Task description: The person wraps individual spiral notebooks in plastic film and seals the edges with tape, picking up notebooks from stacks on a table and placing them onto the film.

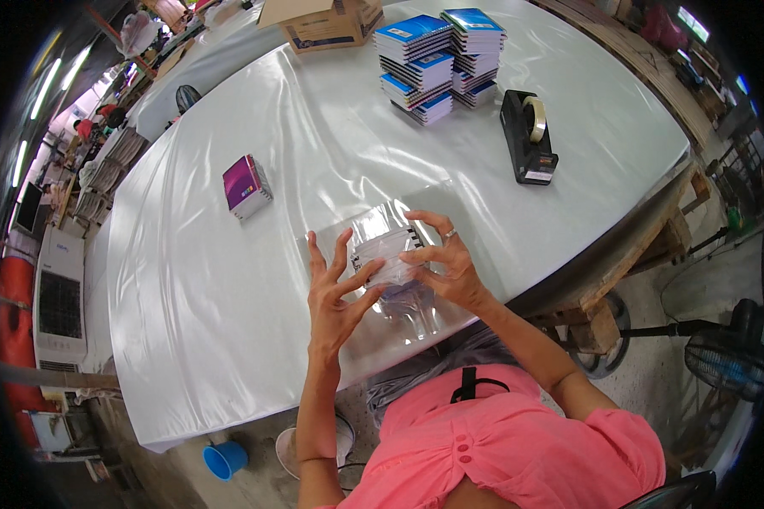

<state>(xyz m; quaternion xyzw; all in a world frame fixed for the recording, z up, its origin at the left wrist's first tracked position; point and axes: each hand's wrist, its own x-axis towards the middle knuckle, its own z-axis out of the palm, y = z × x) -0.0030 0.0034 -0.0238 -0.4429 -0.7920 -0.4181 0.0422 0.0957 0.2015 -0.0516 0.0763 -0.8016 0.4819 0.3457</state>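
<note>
A small stack of spiral notebooks (387, 250) stands in front of me, edge side up, with a clear plastic sheet (416, 318) around it and spread under it. My left hand (338, 288) is at its left side, thumb and a finger pressing on the plastic while other fingers stick up, spread apart. From the right, my right hand (446, 267), with a ring on one finger, grips the stack's side and top through the film. The notebooks' covers are mostly hidden by the wrap and its glare.
A purple-covered notebook stack (246, 188) lies to the left. Piles of blue-covered spiral notebooks (416, 64) stand at the far side, near an open cardboard box (327, 25). A black tape dispenser (530, 140) sits at right. A blue bucket (225, 460) is on the floor.
</note>
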